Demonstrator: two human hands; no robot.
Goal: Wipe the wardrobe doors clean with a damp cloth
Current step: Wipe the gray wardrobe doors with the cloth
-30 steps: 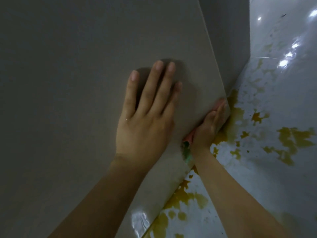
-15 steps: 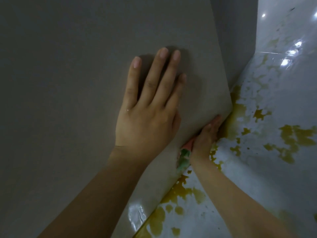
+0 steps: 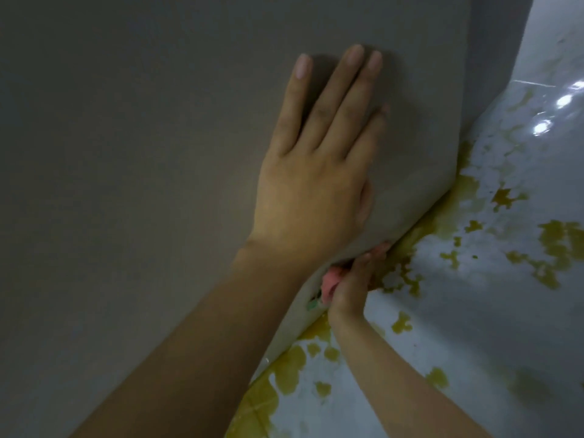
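The right hand (image 3: 354, 281) gripped a bunched pink and green cloth (image 3: 328, 284), fingers curled round it and pressed against the lower edge of the flat grey-brown wardrobe door (image 3: 142, 153). Only a small wad of the cloth showed, squeezed between that hand and the door's edge, with a green scrap peeking out at its near end; the wad's long axis ran along the edge, from near left to far right. The fingertips (image 3: 380, 248) pointed far and right, tucked just under the edge. The left hand (image 3: 316, 172) lay flat on the door's face, fingers straight and close together, pointing away, holding nothing. The door filled the left of the view, its lower edge slanting from near left up to a corner at far right. Beside it lay the glossy white floor with yellow blotches (image 3: 474, 311), catching light reflections at far right.
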